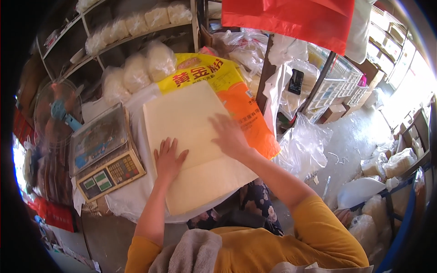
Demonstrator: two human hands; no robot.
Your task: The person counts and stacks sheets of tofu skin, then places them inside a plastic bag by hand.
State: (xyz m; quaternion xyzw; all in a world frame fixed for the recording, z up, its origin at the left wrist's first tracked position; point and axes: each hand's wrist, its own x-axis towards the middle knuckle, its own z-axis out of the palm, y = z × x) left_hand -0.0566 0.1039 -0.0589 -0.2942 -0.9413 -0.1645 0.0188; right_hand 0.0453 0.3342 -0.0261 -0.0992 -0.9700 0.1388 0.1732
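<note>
A large, pale cream sheet (184,116) lies before me, with a crease across its lower part; I cannot tell whether it is one layer or several. My left hand (169,159) rests flat on its left side, fingers spread. Over the right side is my right hand (229,134), blurred, with fingers apart and nothing visible in it; whether it touches the sheet is unclear. Under the sheet are a white cloth (136,201) and a yellow and orange printed sack (244,105).
A digital weighing scale (107,153) stands left of the sheet, with a fan (59,112) behind it. Filled plastic bags (138,75) line the far edge. A red plastic sheet (290,20) hangs at the top. Clear plastic (302,146), a phone (296,82) and white crates (331,92) are rightward.
</note>
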